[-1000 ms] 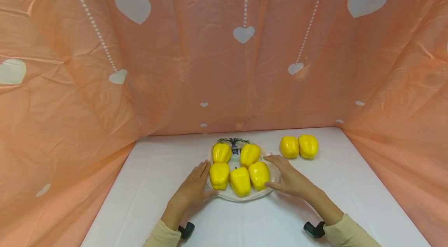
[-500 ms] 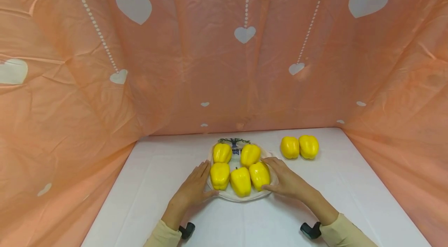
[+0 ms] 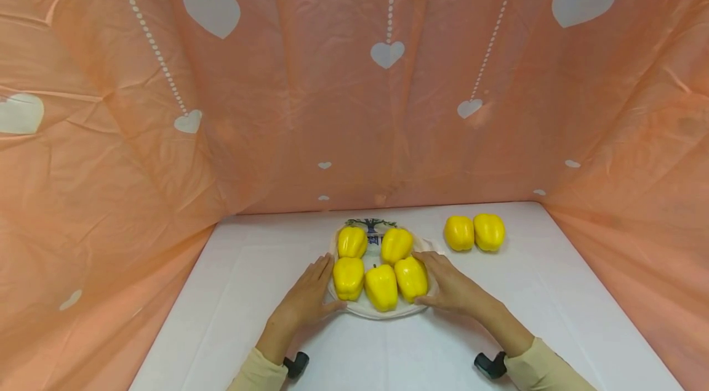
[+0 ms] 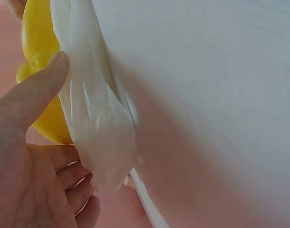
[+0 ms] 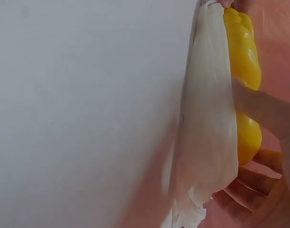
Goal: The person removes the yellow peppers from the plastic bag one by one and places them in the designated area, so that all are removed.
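I'm looking at a peachy-orange drape (image 3: 343, 138) on my head feed, filling the top of the frame and coming down both sides like a booth. It's printed with pale hearts (image 3: 212, 13), big ones upper left and upper right, some hanging on dotted strings. Lots of creases, mostly left. Below that I've got a white desk (image 3: 210, 298), lower centre, faint fold lines on top, back edge meeting the drape in a thin dark line. Light looks warmer and brighter on the left side, duller mid-frame.
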Motion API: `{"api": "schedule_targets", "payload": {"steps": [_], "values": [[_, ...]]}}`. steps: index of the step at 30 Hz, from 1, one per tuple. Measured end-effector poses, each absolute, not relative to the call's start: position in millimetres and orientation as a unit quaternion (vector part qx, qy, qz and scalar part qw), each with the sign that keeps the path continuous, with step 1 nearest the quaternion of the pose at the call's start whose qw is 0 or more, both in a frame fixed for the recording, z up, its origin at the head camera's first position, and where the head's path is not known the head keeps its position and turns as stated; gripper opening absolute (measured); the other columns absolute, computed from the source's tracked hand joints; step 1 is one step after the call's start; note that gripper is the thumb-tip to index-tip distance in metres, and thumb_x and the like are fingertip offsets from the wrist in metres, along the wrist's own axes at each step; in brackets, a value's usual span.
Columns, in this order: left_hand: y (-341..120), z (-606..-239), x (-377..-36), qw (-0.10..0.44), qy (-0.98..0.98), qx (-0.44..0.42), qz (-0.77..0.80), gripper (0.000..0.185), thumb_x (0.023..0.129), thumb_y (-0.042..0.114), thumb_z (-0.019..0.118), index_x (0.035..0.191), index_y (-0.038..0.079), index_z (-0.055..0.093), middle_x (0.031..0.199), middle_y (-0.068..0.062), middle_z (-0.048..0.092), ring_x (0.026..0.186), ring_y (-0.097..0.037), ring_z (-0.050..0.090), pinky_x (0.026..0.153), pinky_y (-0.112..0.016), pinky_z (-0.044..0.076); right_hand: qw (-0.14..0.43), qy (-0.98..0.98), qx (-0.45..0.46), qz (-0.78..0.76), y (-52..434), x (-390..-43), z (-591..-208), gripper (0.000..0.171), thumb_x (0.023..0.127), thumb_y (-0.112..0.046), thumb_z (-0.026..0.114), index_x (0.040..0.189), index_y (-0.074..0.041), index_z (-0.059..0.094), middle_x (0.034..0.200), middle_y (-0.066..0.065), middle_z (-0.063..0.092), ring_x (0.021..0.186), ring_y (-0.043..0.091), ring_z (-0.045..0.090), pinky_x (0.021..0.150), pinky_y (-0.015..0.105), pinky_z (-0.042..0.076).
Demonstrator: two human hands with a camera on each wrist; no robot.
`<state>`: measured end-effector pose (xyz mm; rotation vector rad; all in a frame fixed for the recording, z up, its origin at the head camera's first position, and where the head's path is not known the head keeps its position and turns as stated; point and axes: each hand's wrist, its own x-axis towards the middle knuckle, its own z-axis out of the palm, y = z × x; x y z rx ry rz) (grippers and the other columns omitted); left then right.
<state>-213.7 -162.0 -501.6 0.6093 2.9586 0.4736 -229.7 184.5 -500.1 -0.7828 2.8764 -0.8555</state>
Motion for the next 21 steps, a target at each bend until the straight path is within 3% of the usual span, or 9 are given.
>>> {"api": "schedule_targets", "payload": {"steps": [21], "values": [[-160.6, -502.1, -214.1, 0.048, 0.968, 0.197, 0.145, 0.102, 0.089, 0.055, 0.069, 0.158, -0.001, 0.019, 0.166, -0.017, 0.016, 0.153, -0.030, 0.016, 0.126, -0.046, 0.017, 0.021, 0.923, -0.257, -0.285, 187.0, -229.7, -502.5, 0.093, 0.079, -0.035, 0.086, 0.154, -0.014, 0.035, 0.151, 0.013, 0.044, 0.136, 0.031, 0.044, 0.114, 0.052, 0.040]]}}
